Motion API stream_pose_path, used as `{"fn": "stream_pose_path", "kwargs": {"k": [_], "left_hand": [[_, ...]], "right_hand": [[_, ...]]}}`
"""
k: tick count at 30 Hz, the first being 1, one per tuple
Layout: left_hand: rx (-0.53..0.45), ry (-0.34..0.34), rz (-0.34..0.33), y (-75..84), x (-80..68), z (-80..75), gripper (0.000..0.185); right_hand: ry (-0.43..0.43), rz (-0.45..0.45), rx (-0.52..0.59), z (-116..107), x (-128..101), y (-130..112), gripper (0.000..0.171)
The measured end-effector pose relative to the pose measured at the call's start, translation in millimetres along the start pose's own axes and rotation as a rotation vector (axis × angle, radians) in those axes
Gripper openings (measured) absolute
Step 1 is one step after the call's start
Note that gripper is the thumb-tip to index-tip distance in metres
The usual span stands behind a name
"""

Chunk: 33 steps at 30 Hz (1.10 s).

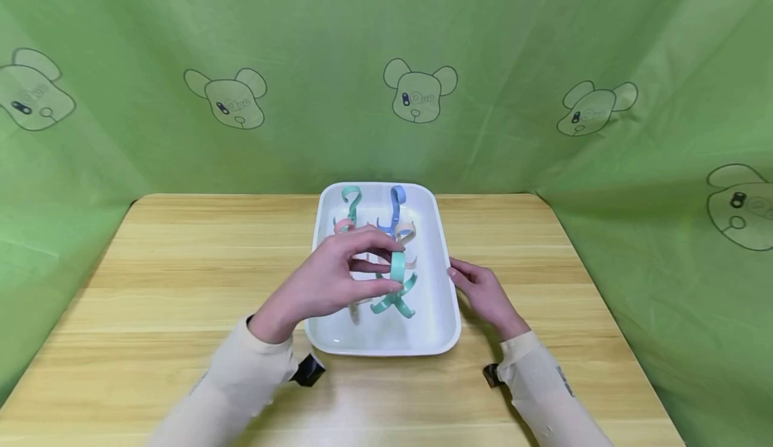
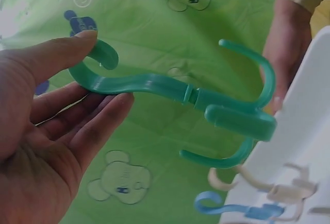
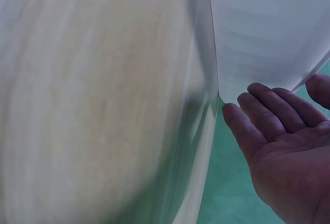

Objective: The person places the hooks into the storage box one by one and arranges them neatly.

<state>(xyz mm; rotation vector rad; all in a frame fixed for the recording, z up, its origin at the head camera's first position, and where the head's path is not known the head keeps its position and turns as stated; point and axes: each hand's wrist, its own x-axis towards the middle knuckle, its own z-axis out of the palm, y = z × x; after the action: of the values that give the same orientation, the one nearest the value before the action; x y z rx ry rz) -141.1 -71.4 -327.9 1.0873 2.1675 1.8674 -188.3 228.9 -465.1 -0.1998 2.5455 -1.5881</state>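
Note:
My left hand [image 1: 335, 276] is over the white tray [image 1: 386, 338] and pinches a green multi-prong hook [image 2: 154, 83] between thumb and fingers at its curled top. In the left wrist view its stem lies sideways, the prongs pointing away from the palm. My right hand [image 1: 488, 299] is at the tray's right side. Its fingers lie nearly straight along the outer wall, with the thumb by the rim, as the right wrist view shows. Inside the tray are a second green hook [image 1: 352, 200], a blue hook [image 1: 396, 200], a pink hook [image 1: 344, 224] and a cream hook [image 1: 407, 232], partly hidden by my left hand.
The tray stands on a wood-grain table [image 1: 217, 252], near its far edge. Green curtain [image 1: 326, 51] with printed mouse heads hangs behind the table and along both sides.

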Motion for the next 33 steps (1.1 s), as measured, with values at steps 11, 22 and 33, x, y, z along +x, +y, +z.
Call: {"fn": "stream_pose_path", "kwargs": {"k": [11, 22, 33], "left_hand": [[-0.037, 0.006, -0.14, -35.8, 6.5, 22.0, 0.036], [0.085, -0.034, -0.202, -58.1, 9.0, 38.5, 0.033], [0.149, -0.065, -0.238, -66.2, 9.1, 44.3, 0.032]], "right_hand": [[-0.002, 0.004, 0.006, 1.2, 0.1, -1.6, 0.048], [0.0, 0.016, 0.008, -0.2, 0.0, 0.4, 0.048], [-0.011, 0.012, -0.01, -0.5, -3.7, -10.6, 0.046]]}}
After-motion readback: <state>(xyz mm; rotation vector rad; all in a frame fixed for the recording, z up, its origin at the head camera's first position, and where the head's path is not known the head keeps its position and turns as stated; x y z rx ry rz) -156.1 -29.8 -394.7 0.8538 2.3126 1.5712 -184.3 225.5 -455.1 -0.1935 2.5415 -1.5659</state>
